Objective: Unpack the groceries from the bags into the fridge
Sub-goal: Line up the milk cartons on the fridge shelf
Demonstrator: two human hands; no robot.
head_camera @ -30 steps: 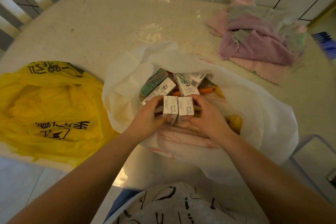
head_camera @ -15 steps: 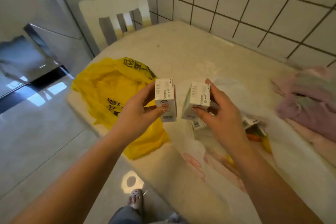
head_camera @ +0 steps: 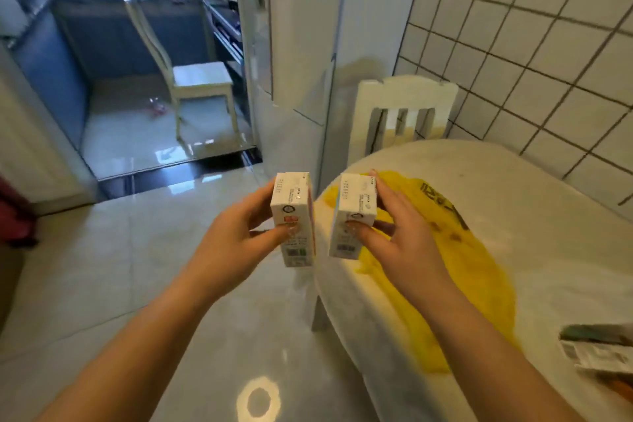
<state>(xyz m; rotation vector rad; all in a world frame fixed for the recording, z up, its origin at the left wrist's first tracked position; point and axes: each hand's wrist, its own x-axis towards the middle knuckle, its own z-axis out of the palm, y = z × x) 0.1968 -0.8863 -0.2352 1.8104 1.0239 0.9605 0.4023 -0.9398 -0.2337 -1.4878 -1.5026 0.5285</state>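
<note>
My left hand (head_camera: pixel 236 236) grips a small white drink carton (head_camera: pixel 294 216) upright, out over the tiled floor. My right hand (head_camera: pixel 400 233) grips a second white carton (head_camera: pixel 352 216) of the same kind, just above the table's left edge. The two cartons are a short gap apart. A flattened yellow plastic bag (head_camera: pixel 455 264) lies on the table under my right hand. At the far right edge a few packaged groceries (head_camera: pixel 596 349) show, cut off by the frame. No fridge is clearly visible.
The pale table (head_camera: pixel 534 202) stands against a white tiled wall (head_camera: pixel 534 27). A white chair (head_camera: pixel 404 113) sits at the table's far end. Ahead left, a doorway leads to a room with another white chair (head_camera: pixel 191 79) and dark cabinets. Glossy floor tiles lie below.
I lifted both cartons out of the white bag and my view has turned left, away from the table toward the doorway. The white bag has left the frame.
</note>
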